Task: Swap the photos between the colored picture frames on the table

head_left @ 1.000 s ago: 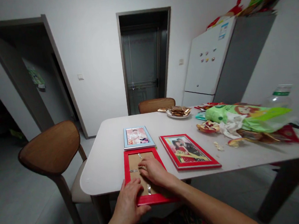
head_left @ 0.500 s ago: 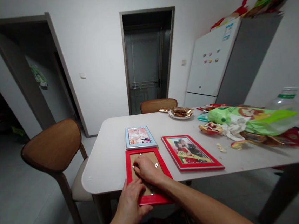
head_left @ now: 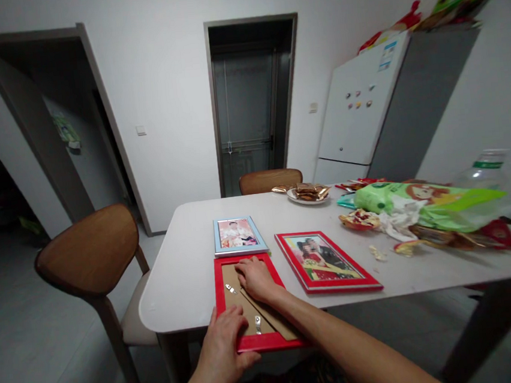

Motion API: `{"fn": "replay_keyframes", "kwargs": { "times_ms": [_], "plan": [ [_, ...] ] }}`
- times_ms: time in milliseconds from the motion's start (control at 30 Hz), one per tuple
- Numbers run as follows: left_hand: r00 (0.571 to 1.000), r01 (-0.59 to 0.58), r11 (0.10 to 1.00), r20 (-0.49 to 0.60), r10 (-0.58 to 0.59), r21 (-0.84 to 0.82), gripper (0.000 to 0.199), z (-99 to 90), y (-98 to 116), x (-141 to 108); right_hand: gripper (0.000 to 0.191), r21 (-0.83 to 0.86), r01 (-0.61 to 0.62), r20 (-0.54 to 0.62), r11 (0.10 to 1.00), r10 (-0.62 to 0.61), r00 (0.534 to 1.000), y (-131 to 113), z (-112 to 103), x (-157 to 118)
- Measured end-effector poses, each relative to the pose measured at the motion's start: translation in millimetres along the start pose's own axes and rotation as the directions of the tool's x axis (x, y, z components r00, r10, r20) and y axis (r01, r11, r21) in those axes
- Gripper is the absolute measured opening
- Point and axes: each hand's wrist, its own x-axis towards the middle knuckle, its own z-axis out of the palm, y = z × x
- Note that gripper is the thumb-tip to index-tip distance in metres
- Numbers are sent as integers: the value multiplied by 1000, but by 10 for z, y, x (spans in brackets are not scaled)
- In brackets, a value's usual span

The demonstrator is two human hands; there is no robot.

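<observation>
A red picture frame [head_left: 220, 291] lies face down at the table's front edge, its brown backing board [head_left: 237, 306] facing up with small metal clips [head_left: 258, 325] on it. My left hand [head_left: 227, 332] grips the lower left corner, thumb at the front edge, fingers over the rim. Across the board's upper part, my right hand [head_left: 255, 279] has its fingers curled down; what the fingertips hold is hidden. A brown board strip [head_left: 274, 319] slants out from under my right hand and wrist, reaching the frame's lower right side.
Beyond the red frame lies a light blue framed photo [head_left: 240, 235], and to the right a red framed photo [head_left: 325, 260]. Farther right are a plate of wrapped snacks [head_left: 309, 193], fruit peel [head_left: 361, 220], crumpled tissue and a green bag [head_left: 428, 202]. A chair [head_left: 90, 249] stands left.
My right hand has moved slightly up and right over the backing. The slanting brown strip now shows, and the left metal clip lies at a different angle. My left hand stays put.
</observation>
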Motion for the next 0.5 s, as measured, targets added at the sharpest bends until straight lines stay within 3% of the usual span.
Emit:
{"fn": "replay_keyframes", "kwargs": {
  "times_ms": [200,367,500],
  "plan": [
    [1000,8,1000,-2,-8,-17,40,-3,8,-4,32,191,140,-24,972,-138,990,44,-130,-245],
    [1000,0,1000,-20,0,-26,38,17,-3,-7,25,365,280,102,888,-337,936,91,-326,-592],
    [1000,16,1000,-13,-16,-5,41,29,-12,-8,25,404,271,180,874,-366,913,96,-423,-704]
  ]
}}
